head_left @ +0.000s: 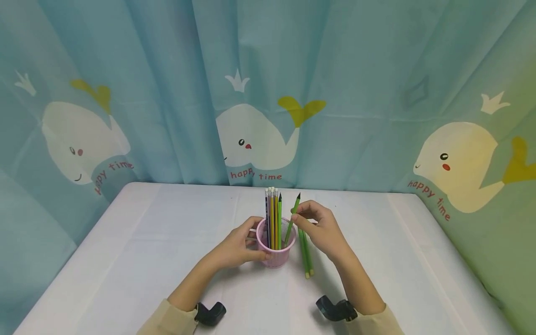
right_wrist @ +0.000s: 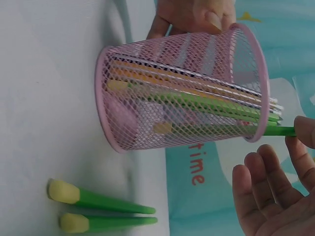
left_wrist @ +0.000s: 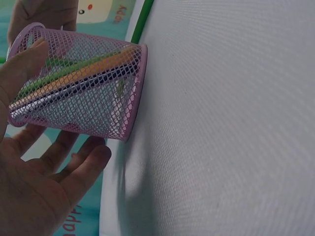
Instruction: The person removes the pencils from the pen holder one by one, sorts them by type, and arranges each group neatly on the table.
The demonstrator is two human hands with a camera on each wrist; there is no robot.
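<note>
A pink mesh pencil cup (head_left: 274, 261) stands upright on the table, and my left hand (head_left: 234, 247) grips it from the left, thumb at the front and fingers behind. Several pencils lean inside it: white-ended ones, yellow ones (head_left: 275, 228) and one green pencil (head_left: 279, 228). My right hand (head_left: 321, 228) pinches another green pencil (right_wrist: 279, 131) between thumb and index finger, black point up. That pencil's yellow end is down inside the cup, seen through the mesh in the right wrist view above the cup's base.
Two more green pencils (right_wrist: 108, 199) lie side by side on the white tabletop (head_left: 167, 260), just right of the cup. Behind the table hangs a blue curtain (head_left: 360, 149) printed with whales.
</note>
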